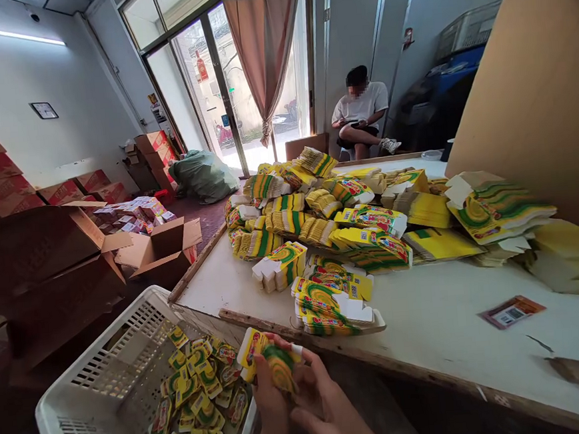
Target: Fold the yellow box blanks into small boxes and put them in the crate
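Observation:
Just in front of the table's near edge, I hold a small yellow carton (277, 360) printed with green swirls and red lettering. My left hand (270, 399) is closed around its left side, thumb on the face. At its right end, the fingers of my right hand (331, 401) grip beside a white flap. Nearest on the table lie flattened yellow cartons (321, 301) in a loose stack, with another bundle (281, 268) just behind. Below and left, a white plastic basket (58, 402) contains many made-up yellow cartons (203, 391).
Bundled flat cartons (289, 213) are heaped across the white table (429, 340). An orange packet (512, 311) lies to the right, near a tall cardboard sheet (526, 105). Open cardboard boxes (159, 250) stand left beyond the basket. A seated person (361, 108) is behind the table.

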Tool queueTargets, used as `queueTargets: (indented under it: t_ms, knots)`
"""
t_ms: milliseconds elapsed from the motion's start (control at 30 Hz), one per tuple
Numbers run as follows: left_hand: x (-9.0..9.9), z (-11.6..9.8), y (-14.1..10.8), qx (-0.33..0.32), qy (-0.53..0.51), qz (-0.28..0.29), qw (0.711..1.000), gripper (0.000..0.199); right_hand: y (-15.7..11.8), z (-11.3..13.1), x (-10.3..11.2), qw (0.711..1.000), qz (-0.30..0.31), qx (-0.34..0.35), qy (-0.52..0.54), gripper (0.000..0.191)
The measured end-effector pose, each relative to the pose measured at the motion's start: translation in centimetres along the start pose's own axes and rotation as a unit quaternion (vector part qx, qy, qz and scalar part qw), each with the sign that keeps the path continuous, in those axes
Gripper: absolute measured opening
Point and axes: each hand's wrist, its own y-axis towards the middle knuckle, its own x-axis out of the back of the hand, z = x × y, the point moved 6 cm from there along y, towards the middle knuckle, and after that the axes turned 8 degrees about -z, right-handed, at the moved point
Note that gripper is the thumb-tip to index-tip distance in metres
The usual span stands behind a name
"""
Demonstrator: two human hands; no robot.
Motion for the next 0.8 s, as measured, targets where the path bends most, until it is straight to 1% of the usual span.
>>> queueTargets:
  t_ms: [67,100,167,233,300,333,367,433,467,500,567,600,667,700,733,767,800]
  knots:
    - [-0.3,-0.9,0.2,-0.015,-0.050,-0.013,0.999,0.053,-0.1,-0.4,-0.2,1.000,0.005,-0.004,-0.028,0.069]
    - [-0.3,-1.1,0.2,-0.026,-0.044,-0.025,0.998,0.051,-0.1,-0.7,-0.2,0.999,-0.001,-0.012,-0.044,0.063]
    - [0.0,-1.2,0.2,-0.045,0.016,-0.041,0.998,0.052,0.4,-1.3,0.5,0.996,-0.030,-0.026,-0.076,0.046]
    - [0.2,-0.9,0.0,-0.056,0.074,-0.019,0.996,0.062,1.0,-1.6,1.5,0.993,-0.062,-0.026,-0.095,0.031]
    - [0.3,-0.4,-0.2,-0.061,0.082,0.018,0.995,0.070,1.6,-1.4,2.6,0.991,-0.088,-0.004,-0.104,0.022]
    - [0.4,-0.2,-0.2,-0.058,0.073,0.025,0.995,0.067,1.8,-1.2,3.1,0.989,-0.101,0.011,-0.111,0.019]
    - [0.7,0.0,-0.2,-0.048,0.062,0.023,0.997,0.062,2.0,-1.0,3.6,0.986,-0.111,0.027,-0.121,0.017]
    - [1.2,0.4,0.3,-0.020,0.040,0.006,0.999,0.049,2.2,-0.3,4.4,0.979,-0.117,0.061,-0.158,0.020]
    - [1.5,0.4,0.7,-0.007,0.033,0.005,0.999,0.046,2.3,0.1,4.7,0.974,-0.112,0.082,-0.182,0.023]
    - [1.6,0.2,1.0,-0.002,0.035,0.019,0.999,0.044,2.3,0.7,5.0,0.966,-0.104,0.111,-0.207,0.025]
    - [1.6,-0.9,1.6,-0.010,0.065,0.085,0.994,0.044,2.2,2.3,5.7,0.940,-0.101,0.195,-0.260,0.023]
    - [1.6,-1.8,1.8,-0.022,0.083,0.126,0.988,0.048,2.1,3.3,6.1,0.917,-0.110,0.247,-0.293,0.022]
    - [1.6,-3.9,1.7,-0.060,0.121,0.197,0.971,0.063,1.6,5.2,6.6,0.854,-0.128,0.343,-0.370,0.023]
    - [1.5,-4.9,1.4,-0.080,0.151,0.220,0.960,0.073,1.3,5.9,6.5,0.822,-0.127,0.379,-0.406,0.025]
    - [1.4,-5.7,1.1,-0.097,0.192,0.237,0.947,0.084,1.0,6.3,6.1,0.796,-0.115,0.406,-0.434,0.026]
    - [1.0,-6.1,0.7,-0.110,0.245,0.254,0.929,0.096,0.7,6.5,5.6,0.779,-0.093,0.427,-0.449,0.027]
    - [0.5,-6.1,0.1,-0.113,0.301,0.280,0.905,0.105,0.4,6.6,4.9,0.771,-0.065,0.442,-0.454,0.026]
